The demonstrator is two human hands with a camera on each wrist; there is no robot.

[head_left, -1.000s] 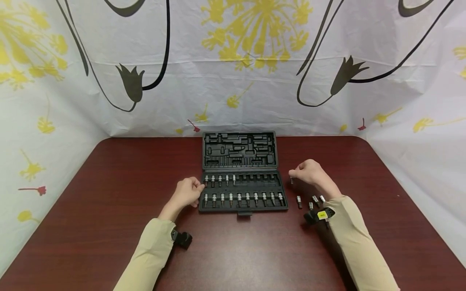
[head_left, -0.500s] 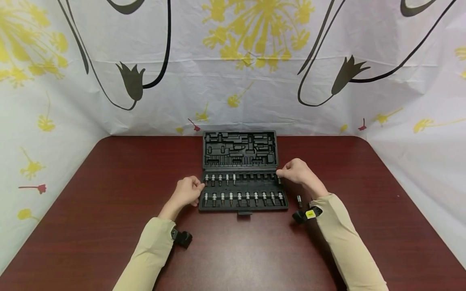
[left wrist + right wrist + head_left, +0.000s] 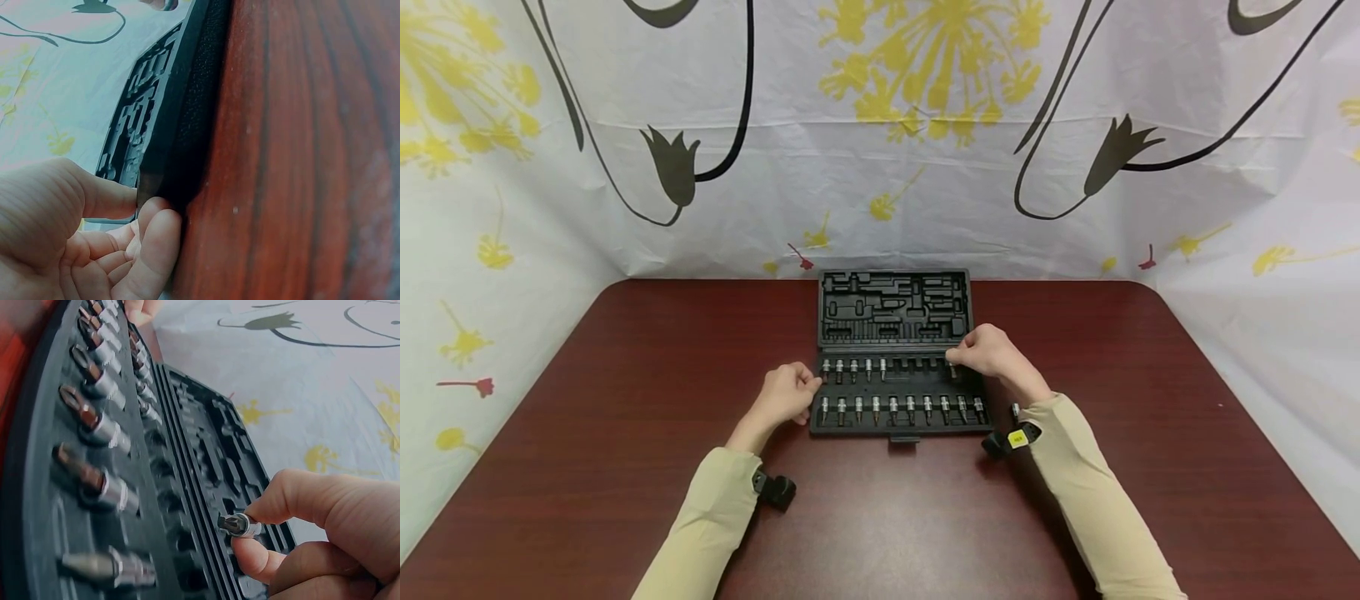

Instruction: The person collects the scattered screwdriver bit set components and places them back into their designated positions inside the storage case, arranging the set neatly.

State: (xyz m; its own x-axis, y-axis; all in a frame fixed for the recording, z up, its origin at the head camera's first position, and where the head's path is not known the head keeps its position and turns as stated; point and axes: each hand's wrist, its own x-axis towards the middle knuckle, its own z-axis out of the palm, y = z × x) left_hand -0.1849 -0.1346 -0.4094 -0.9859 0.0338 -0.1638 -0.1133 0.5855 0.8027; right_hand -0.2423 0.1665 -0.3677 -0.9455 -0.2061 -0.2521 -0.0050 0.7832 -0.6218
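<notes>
An open black bit socket case [image 3: 925, 387] lies on the table with its lid raised behind. Steel bit sockets [image 3: 103, 434] fill its front row, while the back row has several at the left and bare slots [image 3: 169, 501] toward the right. My left hand [image 3: 784, 395] grips the case's left edge, thumb above and fingers curled beneath in the left wrist view. Between thumb and index finger, my right hand [image 3: 996, 352] pinches a bit socket [image 3: 236, 524], its star-shaped tip facing the camera. That hand is over the right part of the back row.
A loose bit socket [image 3: 1015, 410] lies right of the case, partly covered by my right sleeve [image 3: 1075, 475]. The case's lid [image 3: 895, 308] has moulded recesses. Beyond the dark red table [image 3: 880, 525] hangs a patterned white cloth [image 3: 880, 167].
My right hand has carried the bit socket leftward from beside the case to over its back row. The right sleeve now covers most of the loose sockets. My left hand has stayed put.
</notes>
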